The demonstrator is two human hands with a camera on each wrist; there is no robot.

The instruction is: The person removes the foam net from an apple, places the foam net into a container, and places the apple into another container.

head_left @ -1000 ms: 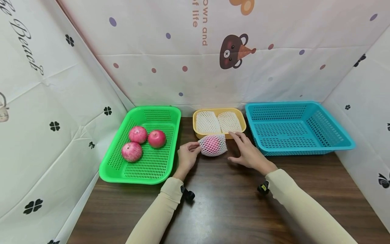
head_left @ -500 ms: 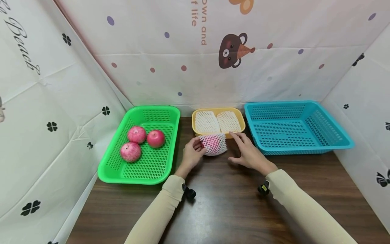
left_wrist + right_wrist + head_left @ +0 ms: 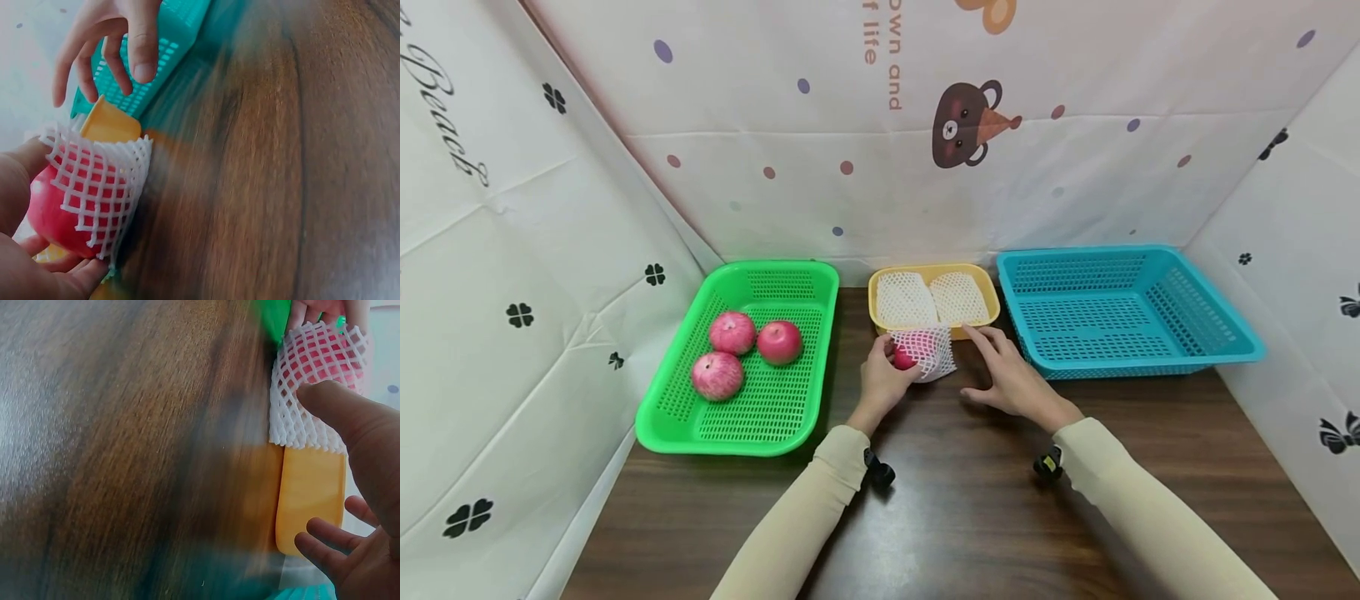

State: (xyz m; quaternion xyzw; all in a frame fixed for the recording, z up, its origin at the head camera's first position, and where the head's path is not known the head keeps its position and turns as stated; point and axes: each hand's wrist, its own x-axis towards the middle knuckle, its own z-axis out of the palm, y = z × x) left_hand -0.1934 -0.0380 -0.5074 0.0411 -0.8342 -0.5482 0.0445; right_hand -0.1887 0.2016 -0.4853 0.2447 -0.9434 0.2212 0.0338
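In the head view my left hand [image 3: 883,382] holds a red apple [image 3: 904,358] at its left side, just in front of the yellow basket. A white foam net sleeve [image 3: 936,354] covers the right part of the apple. The left wrist view shows the thumb and fingers curled round the apple's bare end [image 3: 53,215], with the net [image 3: 103,194] pulled over the rest. To the right, my right hand [image 3: 1013,379] hovers with thumb and fingers spread, nothing in its grasp. From the right wrist, the net's open end [image 3: 309,428] lies close to that thumb; contact is hard to tell.
A green basket [image 3: 737,446] at left holds three apples [image 3: 717,377]. Behind the hands stands a small yellow basket [image 3: 880,282] with two white foam nets [image 3: 904,300]. The blue basket [image 3: 1142,367] is at right, near the white patterned cloth wall [image 3: 775,200].
My left hand has moved right and closer round the apple, and more of the apple's red left end shows outside the net. The right hand has stayed in place. The view has shifted slightly.
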